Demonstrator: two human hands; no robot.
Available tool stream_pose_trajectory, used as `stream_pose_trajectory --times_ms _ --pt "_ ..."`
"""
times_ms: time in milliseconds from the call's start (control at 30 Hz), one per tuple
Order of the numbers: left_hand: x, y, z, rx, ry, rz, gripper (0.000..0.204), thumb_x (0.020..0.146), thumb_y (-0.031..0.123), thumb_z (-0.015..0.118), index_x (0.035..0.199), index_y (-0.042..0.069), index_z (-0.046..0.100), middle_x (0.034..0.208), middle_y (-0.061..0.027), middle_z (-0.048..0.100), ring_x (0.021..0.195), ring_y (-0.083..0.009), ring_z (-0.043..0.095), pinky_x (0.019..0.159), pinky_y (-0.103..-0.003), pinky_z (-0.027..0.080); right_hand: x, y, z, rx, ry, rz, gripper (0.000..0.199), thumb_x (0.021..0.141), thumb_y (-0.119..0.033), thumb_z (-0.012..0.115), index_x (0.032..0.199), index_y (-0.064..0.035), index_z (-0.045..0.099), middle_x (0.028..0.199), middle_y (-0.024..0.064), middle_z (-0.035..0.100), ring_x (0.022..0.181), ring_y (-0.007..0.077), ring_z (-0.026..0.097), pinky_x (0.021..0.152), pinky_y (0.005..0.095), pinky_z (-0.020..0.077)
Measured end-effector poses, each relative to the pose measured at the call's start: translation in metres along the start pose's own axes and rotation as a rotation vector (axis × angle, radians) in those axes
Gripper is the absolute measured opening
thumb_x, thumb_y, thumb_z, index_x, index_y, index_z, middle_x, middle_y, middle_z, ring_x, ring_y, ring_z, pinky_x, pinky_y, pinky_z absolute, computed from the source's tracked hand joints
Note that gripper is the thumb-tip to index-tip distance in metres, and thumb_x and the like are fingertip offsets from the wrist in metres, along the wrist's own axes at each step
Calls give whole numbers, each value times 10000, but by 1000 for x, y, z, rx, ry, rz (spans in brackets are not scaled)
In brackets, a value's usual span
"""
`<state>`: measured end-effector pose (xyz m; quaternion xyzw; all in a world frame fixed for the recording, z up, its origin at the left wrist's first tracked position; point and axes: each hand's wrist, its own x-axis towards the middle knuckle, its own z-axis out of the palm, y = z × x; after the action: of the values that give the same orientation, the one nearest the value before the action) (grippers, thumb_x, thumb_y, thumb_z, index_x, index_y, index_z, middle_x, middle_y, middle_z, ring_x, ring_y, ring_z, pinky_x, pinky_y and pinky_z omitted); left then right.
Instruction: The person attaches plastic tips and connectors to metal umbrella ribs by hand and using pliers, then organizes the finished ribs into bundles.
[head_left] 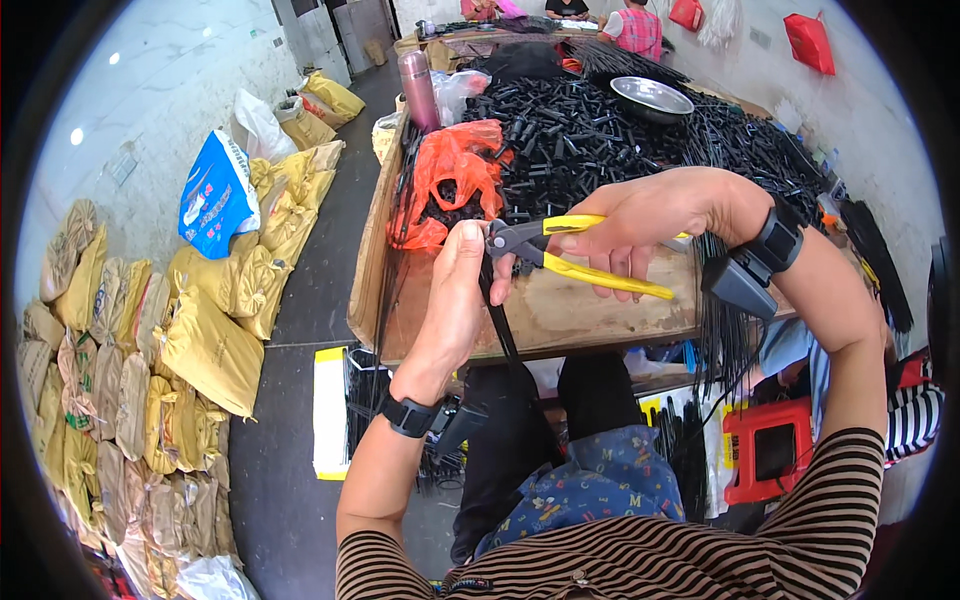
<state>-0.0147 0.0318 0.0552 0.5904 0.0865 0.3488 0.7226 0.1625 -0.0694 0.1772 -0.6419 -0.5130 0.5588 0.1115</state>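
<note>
- Striped shirt [640, 560] nearest.
- Left hand [455, 295] pinches black strips [502, 322] over table [600, 318] edge.
- Right hand [660, 215] grips yellow-handled pliers [578, 269], handles spread; jaws by left fingertips, contact unclear.
- Looks like plier work on strips; next probably needs steady pinch, even squeeze.

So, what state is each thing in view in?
Left grip: closed on strips
Right grip: closed around pliers
Pliers: handles spread
Orange bag: open, dark pieces inside
Flask: upright
Bowl: face up
Black parts: loose, heaped
Yellow sacks: filled, piled
Red bag: hanging on wall
</note>
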Motion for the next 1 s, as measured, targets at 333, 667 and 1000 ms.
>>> stream_pose_trajectory --times_ms 333,667,1000 --pt "1 0 -7 -20 0 8 423 1014 417 324 1028 29 492 741 -39 509 583 -99 423 566 -243 367 3 8 16 -195 123 -120 383 985 -381 423 1058 -17 519 780 61 618 667 124 621 594 270 521" --pt "1 -4 -15 -218 -79 -40 429 1006 428 341 1073 33 492 792 -66 531 607 -120 420 598 -262 366 9 24 18 -42 100 -157 440 984 -385 447 1262 -43 455 787 51 596 654 142 648 552 252 524" --pt "-2 1 -2 -54 -37 -62 413 1014 424 314 1038 46 481 759 -53 534 581 -98 418 569 -240 365 -8 -1 24 -406 278 -43 381 985 -355 447 894 9 512 631 45 528 548 135 600 476 284 493"
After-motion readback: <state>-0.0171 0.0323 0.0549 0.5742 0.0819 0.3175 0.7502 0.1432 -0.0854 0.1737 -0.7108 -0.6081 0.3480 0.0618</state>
